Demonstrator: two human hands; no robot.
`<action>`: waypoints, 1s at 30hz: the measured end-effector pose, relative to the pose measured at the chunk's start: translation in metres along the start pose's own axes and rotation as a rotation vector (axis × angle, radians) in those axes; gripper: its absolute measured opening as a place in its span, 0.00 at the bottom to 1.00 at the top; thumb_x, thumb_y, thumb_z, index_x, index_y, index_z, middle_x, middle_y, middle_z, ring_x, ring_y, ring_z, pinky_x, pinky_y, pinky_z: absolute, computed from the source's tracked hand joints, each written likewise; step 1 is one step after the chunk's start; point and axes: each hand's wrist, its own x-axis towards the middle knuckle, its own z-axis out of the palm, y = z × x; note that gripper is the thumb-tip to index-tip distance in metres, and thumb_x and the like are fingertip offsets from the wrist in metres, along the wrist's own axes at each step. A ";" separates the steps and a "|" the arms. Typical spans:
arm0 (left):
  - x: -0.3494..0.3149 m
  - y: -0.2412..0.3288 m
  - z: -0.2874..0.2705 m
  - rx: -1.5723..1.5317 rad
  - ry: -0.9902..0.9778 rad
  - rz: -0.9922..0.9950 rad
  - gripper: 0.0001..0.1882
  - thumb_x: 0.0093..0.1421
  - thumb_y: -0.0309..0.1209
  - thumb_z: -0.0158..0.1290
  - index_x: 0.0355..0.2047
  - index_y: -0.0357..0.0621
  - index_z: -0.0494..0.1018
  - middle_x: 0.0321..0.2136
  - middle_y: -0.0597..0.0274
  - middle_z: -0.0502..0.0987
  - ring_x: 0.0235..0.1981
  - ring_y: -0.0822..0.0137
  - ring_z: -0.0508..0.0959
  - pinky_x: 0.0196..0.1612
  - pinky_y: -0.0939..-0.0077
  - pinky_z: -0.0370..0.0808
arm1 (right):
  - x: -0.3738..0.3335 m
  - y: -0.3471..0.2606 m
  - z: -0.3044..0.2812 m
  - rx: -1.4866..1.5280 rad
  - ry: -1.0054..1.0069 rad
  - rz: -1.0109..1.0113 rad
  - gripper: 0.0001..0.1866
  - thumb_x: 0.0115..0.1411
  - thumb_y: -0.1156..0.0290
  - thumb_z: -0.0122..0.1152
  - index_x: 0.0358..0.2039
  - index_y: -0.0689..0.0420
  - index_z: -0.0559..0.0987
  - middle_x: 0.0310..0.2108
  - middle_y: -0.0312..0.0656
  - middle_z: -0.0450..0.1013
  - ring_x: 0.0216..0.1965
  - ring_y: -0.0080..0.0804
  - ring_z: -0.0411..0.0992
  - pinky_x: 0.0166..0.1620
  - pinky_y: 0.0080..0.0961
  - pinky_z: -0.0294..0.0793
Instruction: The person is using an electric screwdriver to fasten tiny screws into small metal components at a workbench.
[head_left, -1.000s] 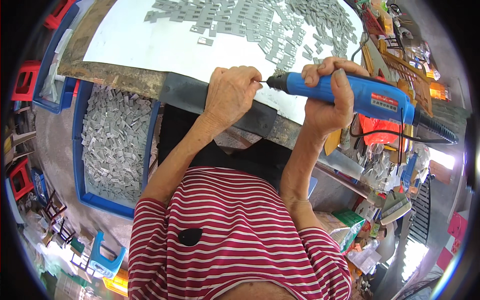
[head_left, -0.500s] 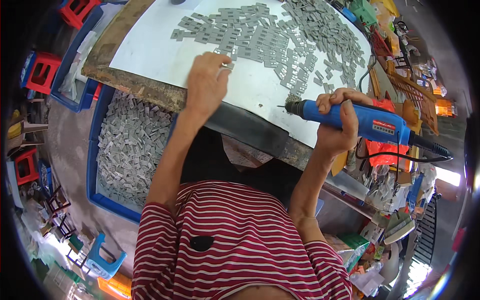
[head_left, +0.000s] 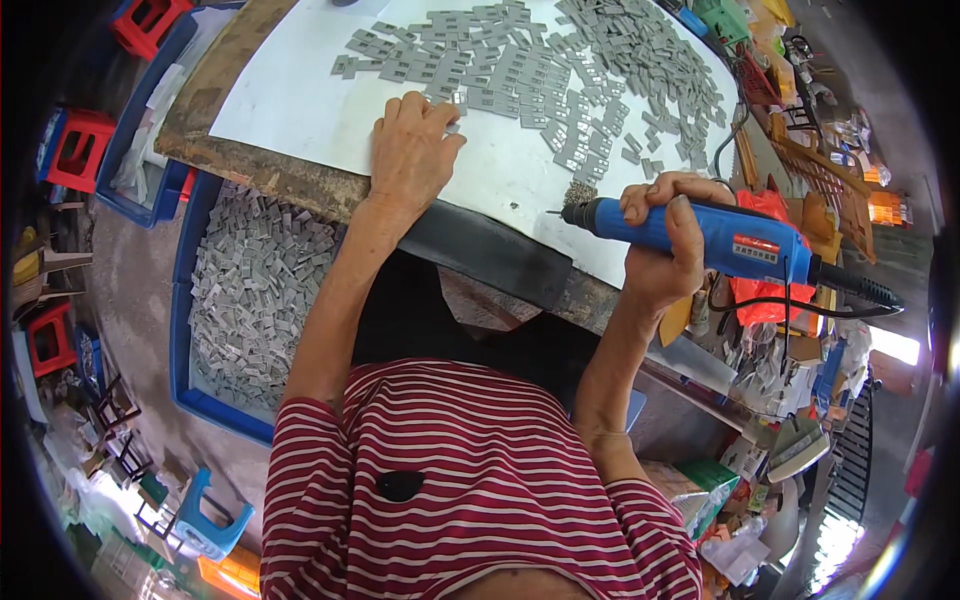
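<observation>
Blue electric screwdriver [head_left: 705, 238] gripped in right hand [head_left: 662, 240] over near table [head_left: 290, 110] edge, tip beside small grey pile, left hand [head_left: 410, 150] flat and open on white table top touching grey metal pieces [head_left: 540, 70], blue crate [head_left: 250, 290] of more pieces below.

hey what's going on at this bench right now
A person in a striped shirt sits at a white-topped table. The right hand grips a blue corded power tool, tip just above the tabletop. The left hand lies flat by a spread of small grey metal pieces. More fill a blue bin below.
</observation>
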 end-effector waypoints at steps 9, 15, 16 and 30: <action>-0.007 -0.001 -0.014 -0.074 -0.070 0.067 0.10 0.45 0.30 0.57 0.29 0.45 0.73 0.30 0.59 0.67 0.36 0.58 0.67 0.38 0.65 0.66 | -0.001 0.000 0.000 -0.032 -0.001 0.001 0.12 0.50 0.75 0.52 0.36 0.61 0.66 0.26 0.46 0.64 0.21 0.33 0.64 0.31 0.33 0.65; -0.013 -0.001 -0.011 -0.053 0.024 -0.019 0.13 0.45 0.32 0.58 0.32 0.44 0.72 0.31 0.60 0.68 0.37 0.59 0.67 0.37 0.65 0.64 | -0.002 -0.001 0.000 -0.026 0.008 0.005 0.12 0.51 0.75 0.51 0.36 0.61 0.66 0.27 0.46 0.64 0.21 0.32 0.64 0.31 0.33 0.65; -0.013 0.001 -0.008 -0.011 0.034 -0.081 0.14 0.45 0.33 0.58 0.33 0.44 0.72 0.31 0.61 0.68 0.37 0.59 0.67 0.37 0.65 0.63 | -0.003 -0.001 0.000 -0.030 0.011 0.006 0.12 0.51 0.75 0.51 0.36 0.61 0.66 0.27 0.46 0.64 0.21 0.32 0.64 0.31 0.33 0.65; -0.009 0.014 0.009 -0.068 -0.144 -0.025 0.09 0.47 0.28 0.55 0.31 0.47 0.73 0.30 0.64 0.70 0.37 0.62 0.69 0.39 0.65 0.62 | 0.014 0.000 0.016 0.127 0.032 -0.025 0.11 0.48 0.82 0.54 0.33 0.67 0.67 0.23 0.49 0.67 0.17 0.33 0.67 0.25 0.30 0.70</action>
